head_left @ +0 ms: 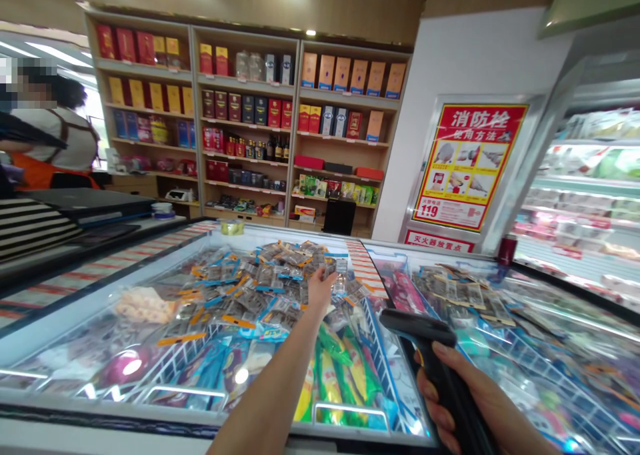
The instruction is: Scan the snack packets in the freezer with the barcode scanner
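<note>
My left hand point(321, 287) reaches far over the glass-topped freezer, fingers closed on a small clear packet point(341, 272) with a blue edge. Around it spreads a heap of similar small packets point(265, 295) with orange or blue edges, on top of the freezer. My right hand point(445, 388) is wrapped round the grip of a black handheld barcode scanner point(425, 328), whose head points left toward the heap. Green and yellow ice-cream packages point(333, 375) show below my left forearm, inside the freezer.
A second freezer point(565, 375) with more packets stands at the right. Shelves of boxed goods point(245, 108) line the back wall. A red fire-hydrant poster point(470, 161) hangs beside a lit display fridge point(585, 195). People point(65, 128) stand by a counter at the left.
</note>
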Motion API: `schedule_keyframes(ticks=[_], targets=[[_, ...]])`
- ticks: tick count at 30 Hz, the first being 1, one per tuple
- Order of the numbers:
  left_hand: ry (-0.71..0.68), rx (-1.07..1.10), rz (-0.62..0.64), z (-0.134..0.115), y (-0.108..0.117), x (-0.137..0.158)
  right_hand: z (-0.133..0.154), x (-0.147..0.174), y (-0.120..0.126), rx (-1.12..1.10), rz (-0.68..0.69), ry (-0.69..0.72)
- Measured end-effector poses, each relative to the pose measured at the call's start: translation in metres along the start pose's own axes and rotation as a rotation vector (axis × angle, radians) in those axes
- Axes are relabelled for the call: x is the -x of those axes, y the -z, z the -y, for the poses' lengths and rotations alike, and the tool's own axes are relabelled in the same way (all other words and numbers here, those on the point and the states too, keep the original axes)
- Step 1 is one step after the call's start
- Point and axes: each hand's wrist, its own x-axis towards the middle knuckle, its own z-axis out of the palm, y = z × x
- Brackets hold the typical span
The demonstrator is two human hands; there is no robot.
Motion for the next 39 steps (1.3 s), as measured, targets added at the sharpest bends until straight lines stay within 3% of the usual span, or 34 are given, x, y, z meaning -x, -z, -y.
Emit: schedule_keyframes(ticks=[4, 9, 12, 16, 20, 25, 31, 39], targets=[[-0.008, 0.016, 0.006, 0.003, 0.004, -0.003, 0.005, -0.007, -0.002, 0.056, -0.005, -0.010], [-0.061, 0.055, -0.004, -0.005, 0.015, -0.011, 0.027, -0.053, -0.002, 0.163, 0.082, 0.240], [-0.102, 0.066, -0.032, -0.010, 0.027, -0.017, 0.035, -0.094, -0.001, 0.133, 0.214, 0.240], [-0.148, 0.053, -0.090, -0.013, 0.045, -0.029, 0.030, -0.122, -0.005, 0.136, 0.231, 0.204], [-0.159, 0.065, -0.129, -0.013, 0.055, -0.039, 0.015, -0.108, -0.010, 0.245, 0.230, 0.113], [-0.142, 0.084, -0.127, -0.016, 0.056, -0.038, 0.002, -0.086, -0.027, 0.216, 0.257, 0.121], [-0.119, 0.149, -0.079, -0.024, 0.049, -0.030, -0.009, -0.087, -0.037, 0.224, 0.110, 0.082], [-0.119, 0.180, -0.008, -0.036, 0.035, -0.019, -0.009, -0.086, -0.035, 0.211, 0.125, 0.126]])
